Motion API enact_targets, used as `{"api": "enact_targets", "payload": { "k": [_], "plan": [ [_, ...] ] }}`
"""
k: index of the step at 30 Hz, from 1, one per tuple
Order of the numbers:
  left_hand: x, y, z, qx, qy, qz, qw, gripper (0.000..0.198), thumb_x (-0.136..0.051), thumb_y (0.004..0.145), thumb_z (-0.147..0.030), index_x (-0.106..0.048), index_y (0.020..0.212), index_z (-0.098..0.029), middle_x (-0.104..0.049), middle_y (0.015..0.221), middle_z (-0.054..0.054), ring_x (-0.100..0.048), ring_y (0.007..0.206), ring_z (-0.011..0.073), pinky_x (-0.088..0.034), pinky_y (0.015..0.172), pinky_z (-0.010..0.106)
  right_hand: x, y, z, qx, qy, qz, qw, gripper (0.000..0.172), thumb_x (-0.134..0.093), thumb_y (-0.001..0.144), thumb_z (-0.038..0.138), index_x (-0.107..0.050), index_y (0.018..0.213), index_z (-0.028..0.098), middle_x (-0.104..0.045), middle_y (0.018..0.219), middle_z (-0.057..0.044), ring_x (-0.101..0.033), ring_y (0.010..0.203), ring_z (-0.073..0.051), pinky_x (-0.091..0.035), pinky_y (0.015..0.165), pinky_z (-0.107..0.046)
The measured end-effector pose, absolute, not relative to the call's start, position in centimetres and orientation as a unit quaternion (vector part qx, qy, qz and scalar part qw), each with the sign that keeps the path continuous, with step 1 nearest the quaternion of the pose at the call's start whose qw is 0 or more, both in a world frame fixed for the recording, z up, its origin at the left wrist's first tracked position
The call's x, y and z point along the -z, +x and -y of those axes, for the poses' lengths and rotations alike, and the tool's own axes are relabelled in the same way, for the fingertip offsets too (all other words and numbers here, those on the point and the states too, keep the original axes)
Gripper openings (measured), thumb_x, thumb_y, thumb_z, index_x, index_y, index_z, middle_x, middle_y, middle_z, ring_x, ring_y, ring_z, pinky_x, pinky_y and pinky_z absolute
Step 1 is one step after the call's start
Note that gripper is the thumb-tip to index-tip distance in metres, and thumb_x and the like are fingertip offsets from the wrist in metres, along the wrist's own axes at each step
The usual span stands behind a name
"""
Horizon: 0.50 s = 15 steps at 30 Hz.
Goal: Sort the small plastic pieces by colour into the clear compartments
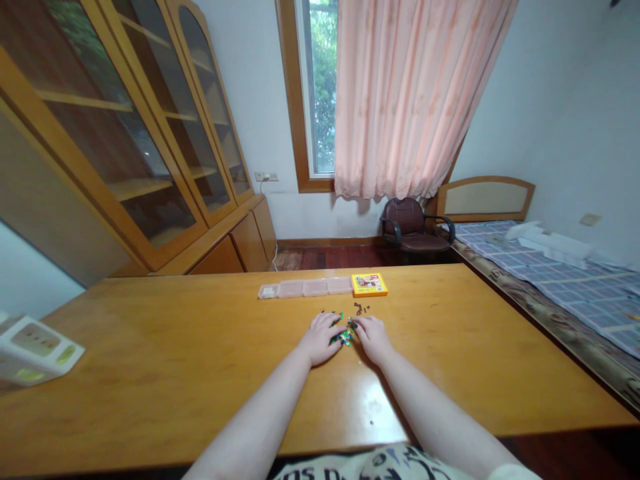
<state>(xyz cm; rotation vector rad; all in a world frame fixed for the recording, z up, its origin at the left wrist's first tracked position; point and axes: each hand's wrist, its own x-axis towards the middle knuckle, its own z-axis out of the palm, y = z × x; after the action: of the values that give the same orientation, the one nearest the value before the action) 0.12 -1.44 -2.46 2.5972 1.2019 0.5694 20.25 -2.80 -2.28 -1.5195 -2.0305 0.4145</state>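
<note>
A small pile of coloured toy building-block pieces (344, 338), mostly green, blue and white, lies on the wooden table between my two hands. My left hand (319, 339) rests at the pile's left side, its fingers apart and reaching over the pieces. At the right side is my right hand (373, 337), fingers curled in, with the fingertips at a small dark bit by the pile. Whatever those fingertips pinch is too small to name. Just beyond my right hand lie several loose brown pieces (359, 309). A few dark bits also show past my left fingers.
A row of clear plastic compartments (303, 288) lies near the table's far edge, beside a yellow box (369, 285) with a printed top. A white container (37, 350) stands at the far left of the table (175, 373). Beyond are a brown armchair (410, 223) and a bed (550, 260).
</note>
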Motion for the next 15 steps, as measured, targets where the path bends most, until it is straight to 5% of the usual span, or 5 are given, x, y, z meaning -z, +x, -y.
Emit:
{"api": "enact_targets", "payload": {
  "k": [4, 10, 15],
  "plan": [
    [2.25, 0.13, 1.44, -0.171, 0.892, -0.399, 0.123, 0.041, -0.055, 0.081, -0.04, -0.055, 0.122, -0.037, -0.045, 0.138, 0.003, -0.037, 0.127, 0.0263, -0.019, 0.109, 0.053, 2.35, 20.28, 2.75, -0.151, -0.547, 0.772, 0.286, 0.033, -0.039, 0.091, 0.029, -0.061, 0.115, 0.022, -0.065, 0.111, -0.007, -0.051, 0.108, -0.021, -0.032, 0.095, -0.035],
    [2.11, 0.18, 1.38, -0.18, 0.889, -0.404, 0.12, 0.038, -0.054, 0.082, -0.037, -0.058, 0.12, -0.035, -0.049, 0.134, 0.004, -0.04, 0.125, 0.0251, -0.021, 0.109, 0.051, 2.32, 20.66, 2.89, -0.149, -0.563, 0.753, 0.307, 0.039, -0.033, 0.094, 0.032, -0.069, 0.085, 0.02, -0.067, 0.084, -0.005, -0.055, 0.086, -0.019, -0.036, 0.081, -0.031],
    [2.31, 0.12, 1.36, -0.182, 0.889, -0.402, 0.124, 0.039, -0.054, 0.082, -0.036, -0.057, 0.121, -0.035, -0.047, 0.136, 0.004, -0.039, 0.126, 0.0246, -0.022, 0.109, 0.05, 2.22, 20.45, 2.85, -0.129, -0.58, 0.748, 0.297, 0.038, -0.035, 0.094, 0.032, -0.07, 0.086, 0.021, -0.067, 0.087, -0.006, -0.055, 0.088, -0.019, -0.035, 0.082, -0.031]
  ]
}}
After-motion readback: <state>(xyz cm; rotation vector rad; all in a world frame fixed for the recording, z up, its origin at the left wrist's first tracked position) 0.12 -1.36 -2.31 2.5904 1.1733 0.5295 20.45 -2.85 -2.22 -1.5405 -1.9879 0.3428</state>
